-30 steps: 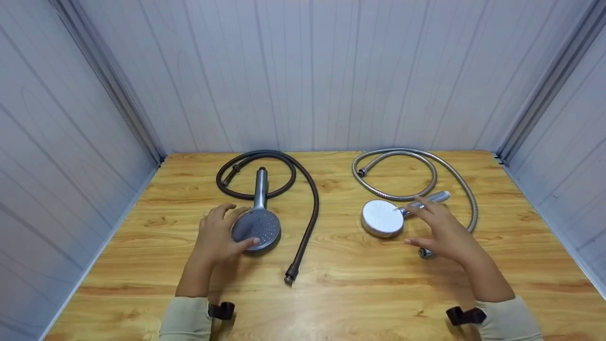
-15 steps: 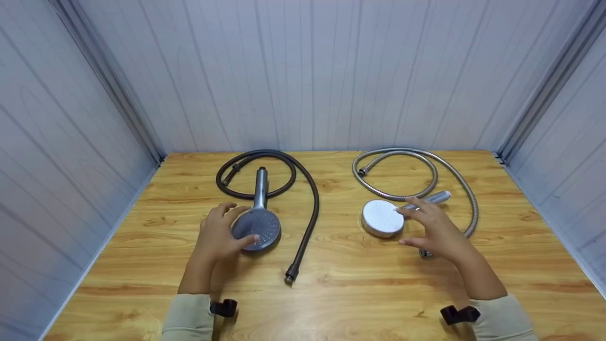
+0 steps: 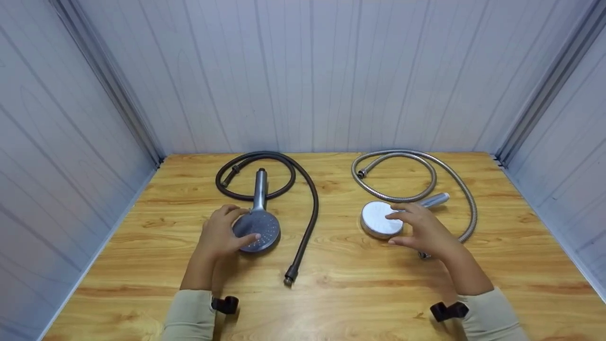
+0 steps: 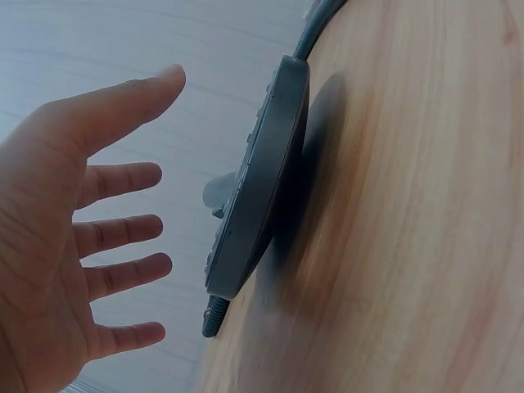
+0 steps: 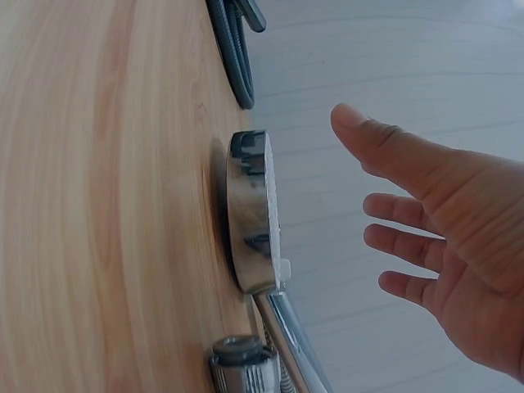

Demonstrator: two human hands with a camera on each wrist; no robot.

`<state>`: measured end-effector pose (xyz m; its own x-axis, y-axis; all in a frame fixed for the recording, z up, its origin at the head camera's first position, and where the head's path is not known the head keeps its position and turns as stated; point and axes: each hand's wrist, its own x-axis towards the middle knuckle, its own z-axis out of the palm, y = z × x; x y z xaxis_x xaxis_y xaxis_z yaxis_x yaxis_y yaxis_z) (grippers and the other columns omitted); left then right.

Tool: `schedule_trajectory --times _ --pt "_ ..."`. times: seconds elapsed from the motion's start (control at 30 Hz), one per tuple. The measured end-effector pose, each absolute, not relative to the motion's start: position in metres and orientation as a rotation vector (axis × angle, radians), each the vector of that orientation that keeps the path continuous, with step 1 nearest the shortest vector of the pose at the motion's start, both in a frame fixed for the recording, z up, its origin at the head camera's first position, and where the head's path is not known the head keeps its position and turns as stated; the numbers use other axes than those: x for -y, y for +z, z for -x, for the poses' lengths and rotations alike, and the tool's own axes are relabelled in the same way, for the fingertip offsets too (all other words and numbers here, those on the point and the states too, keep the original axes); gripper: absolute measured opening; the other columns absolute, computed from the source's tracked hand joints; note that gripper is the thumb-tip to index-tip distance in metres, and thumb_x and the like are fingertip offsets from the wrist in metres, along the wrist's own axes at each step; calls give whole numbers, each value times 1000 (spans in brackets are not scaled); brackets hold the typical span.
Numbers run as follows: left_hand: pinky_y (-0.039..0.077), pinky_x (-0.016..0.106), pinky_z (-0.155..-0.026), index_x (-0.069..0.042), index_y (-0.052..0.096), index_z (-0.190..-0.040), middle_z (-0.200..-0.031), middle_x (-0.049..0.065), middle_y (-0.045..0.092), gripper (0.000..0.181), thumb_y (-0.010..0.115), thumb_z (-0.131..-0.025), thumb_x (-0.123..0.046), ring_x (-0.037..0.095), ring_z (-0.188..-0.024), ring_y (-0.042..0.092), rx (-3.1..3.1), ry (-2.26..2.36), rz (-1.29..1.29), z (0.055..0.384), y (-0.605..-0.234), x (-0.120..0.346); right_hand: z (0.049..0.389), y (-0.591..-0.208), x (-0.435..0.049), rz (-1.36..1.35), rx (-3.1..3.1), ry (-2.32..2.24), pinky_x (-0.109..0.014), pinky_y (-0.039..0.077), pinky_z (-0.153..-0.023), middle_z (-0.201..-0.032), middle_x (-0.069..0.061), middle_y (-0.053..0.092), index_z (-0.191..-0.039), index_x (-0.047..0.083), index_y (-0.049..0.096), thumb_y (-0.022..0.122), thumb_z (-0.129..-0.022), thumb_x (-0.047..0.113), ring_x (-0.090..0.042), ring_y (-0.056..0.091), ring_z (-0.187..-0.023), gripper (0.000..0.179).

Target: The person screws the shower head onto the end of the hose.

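Note:
A dark grey shower head (image 3: 265, 229) lies face up on the left, its handle pointing to the back wall. Above its left side hovers my left hand (image 3: 221, 234), fingers spread; the left wrist view shows a gap between the fingers (image 4: 123, 233) and the shower head (image 4: 266, 180). On the right lies a chrome shower head (image 3: 377, 219) with a white face, its handle slanting to the back right. My right hand (image 3: 423, 231) hangs over its right edge and part of its handle. The right wrist view shows the right hand (image 5: 458, 237) apart from the chrome head (image 5: 252, 213), holding nothing.
A dark hose (image 3: 312, 208) loops behind the grey shower head, one end reaching toward the front. A silver hose (image 3: 468, 199) coils behind the chrome one; its near end is partly behind my right hand. Panelled walls (image 3: 303, 76) enclose the wooden table (image 3: 341, 293) on three sides.
My right hand has moved left, from over the chrome shower head's handle to its round head. My left hand has barely shifted. Both shower heads and hoses stay in place.

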<state>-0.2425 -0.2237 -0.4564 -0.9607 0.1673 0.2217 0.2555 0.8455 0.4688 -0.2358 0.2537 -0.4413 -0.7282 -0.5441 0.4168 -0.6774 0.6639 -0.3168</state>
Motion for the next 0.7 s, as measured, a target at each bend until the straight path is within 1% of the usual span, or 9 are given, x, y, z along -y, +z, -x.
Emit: schedule_trajectory --times 0.27,0.43,0.57,0.7 --pt "37 62 -93 -10 66 -124 -128 14 56 67 78 -74 -53 37 -119 50 2818 -755 353 248 -458 224 241 -440 -237 -1003 2585 704 -60 39 -94 -123 -20 61 -109 4 71 88 -70 17 -42 52 -115 45" --pt "37 60 -95 -8 68 -121 -127 15 57 63 79 -75 -50 38 -119 50 2813 -789 354 249 -458 223 243 -440 -228 -1031 2588 708 -57 39 -94 -123 -19 61 -108 4 72 87 -71 16 -40 53 -115 41" --pt "38 57 -97 -7 69 -119 -126 16 58 60 79 -77 -47 38 -118 51 2805 -798 365 251 -458 222 244 -441 -222 -1042 2596 730 -56 40 -94 -127 -18 59 -107 5 72 86 -73 13 -39 51 -118 38" --pt "39 55 -97 -5 70 -116 -125 17 58 54 78 -79 -43 38 -118 51 2791 -824 362 253 -459 223 244 -443 -217 -1032 2598 764 -56 40 -94 -131 -18 57 -107 6 72 86 -72 12 -39 48 -121 38"
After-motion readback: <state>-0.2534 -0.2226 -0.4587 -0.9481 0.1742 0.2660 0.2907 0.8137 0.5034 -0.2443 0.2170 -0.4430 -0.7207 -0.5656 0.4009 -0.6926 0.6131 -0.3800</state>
